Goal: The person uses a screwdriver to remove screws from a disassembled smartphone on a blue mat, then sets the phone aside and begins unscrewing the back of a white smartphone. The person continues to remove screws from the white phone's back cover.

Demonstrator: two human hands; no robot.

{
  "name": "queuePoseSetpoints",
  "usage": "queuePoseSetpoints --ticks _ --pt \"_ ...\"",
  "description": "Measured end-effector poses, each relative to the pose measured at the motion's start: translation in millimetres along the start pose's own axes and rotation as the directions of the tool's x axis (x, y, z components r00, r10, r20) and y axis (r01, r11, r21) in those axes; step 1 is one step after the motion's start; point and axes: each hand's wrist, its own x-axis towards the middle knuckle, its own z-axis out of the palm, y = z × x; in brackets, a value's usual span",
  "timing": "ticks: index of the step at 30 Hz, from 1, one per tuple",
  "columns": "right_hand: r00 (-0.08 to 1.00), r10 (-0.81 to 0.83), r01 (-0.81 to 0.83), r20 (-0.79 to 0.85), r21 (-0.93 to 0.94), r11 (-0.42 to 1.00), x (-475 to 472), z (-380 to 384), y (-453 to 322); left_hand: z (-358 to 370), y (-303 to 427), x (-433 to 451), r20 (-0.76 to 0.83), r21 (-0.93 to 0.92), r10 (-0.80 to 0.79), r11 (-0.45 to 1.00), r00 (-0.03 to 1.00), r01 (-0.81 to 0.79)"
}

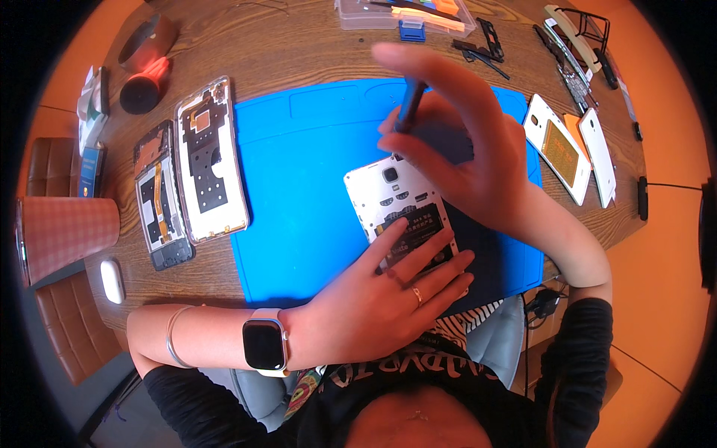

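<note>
A white smartphone with its back cover off (pixel 364 187) lies tilted on a blue silicone work mat (pixel 291 196), its camera and black battery showing. My left hand (pixel 381 302), fingers spread, rests flat over the phone's lower part and battery. Above the phone's upper end, my right hand (pixel 476 134) grips a dark screwdriver (pixel 411 106) between thumb and fingers, with the index finger extended over its top. The driver's tip is hidden behind the hand, so contact with the phone cannot be told.
Two opened phone bodies (pixel 210 162) lie left of the mat. A white phone cover (pixel 560 148) and another white phone part (pixel 598 157) are at the right. Beyond the mat stands a clear plastic box (pixel 367 21) of tools. A checkered cup (pixel 73 235) and white earbud case (pixel 112 281) sit far left.
</note>
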Motion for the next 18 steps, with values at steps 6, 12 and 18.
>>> queuePoseSetpoints --ticks 6,12,18 --pt "0.992 -0.075 0.079 -0.098 0.045 0.996 2.1 5.5 6.6 0.2 -0.2 -0.7 -0.001 -0.003 -0.002 1.0 1.0 0.002" --pt "0.997 0.031 -0.021 -0.07 0.131 0.991 2.5 6.3 6.4 1.3 0.4 -0.4 -0.016 -0.005 -0.008 1.0 1.0 0.008" --pt "1.0 -0.028 0.029 -0.012 0.104 0.994 3.2 2.1 7.1 1.9 0.5 -0.4 -0.018 -0.009 -0.008 1.0 1.0 0.008"
